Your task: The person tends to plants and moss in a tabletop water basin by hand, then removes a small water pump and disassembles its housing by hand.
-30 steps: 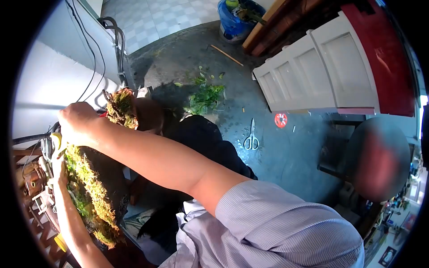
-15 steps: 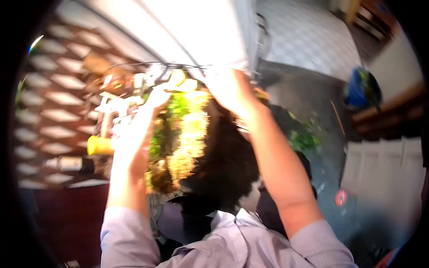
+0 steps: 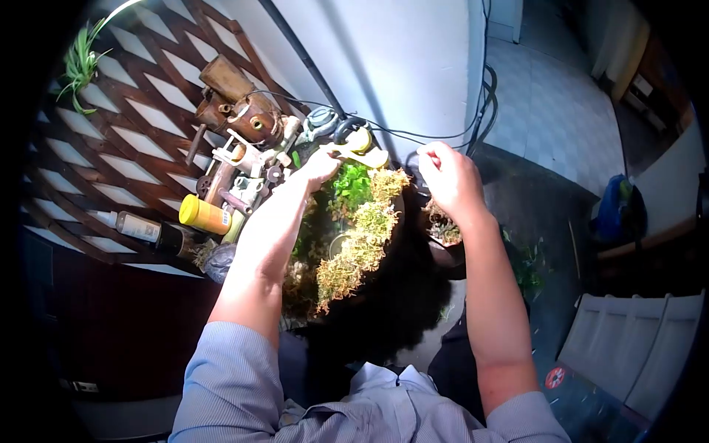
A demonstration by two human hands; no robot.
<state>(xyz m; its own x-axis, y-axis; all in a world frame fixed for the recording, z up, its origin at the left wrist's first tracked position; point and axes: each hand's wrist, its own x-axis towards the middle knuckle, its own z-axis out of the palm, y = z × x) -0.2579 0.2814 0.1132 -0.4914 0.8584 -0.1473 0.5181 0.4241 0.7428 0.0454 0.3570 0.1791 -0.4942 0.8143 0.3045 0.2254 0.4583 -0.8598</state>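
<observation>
Some yellowish moss lies between the hands, extending toward the shirt.

Yellow-green moss, finely striped sleeves

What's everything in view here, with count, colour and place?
Moss: one strip, yellowish, centre
Leaves: several, green, left of moss top
Yellow object: count unclear, yellow, above leaves
Clump: one, brown, below right hand
Vessels: several, brown, near lattice
Tub: one, yellow, left
Bottle: one, white-labelled, left
Lattice: one, brown, left
Plant: one, green, upper left
Wall: one, white, top
Cables: several, black, along wall
Tiles: many, pale, upper right
Bag: one, blue, right
Panels: several, grey, lower right
Disc: one, red, beside panels
Shirt: one, pale, striped, bottom
Left hand: one, bare, at yellow object
Right hand: one, bare, right of yellow object
</observation>
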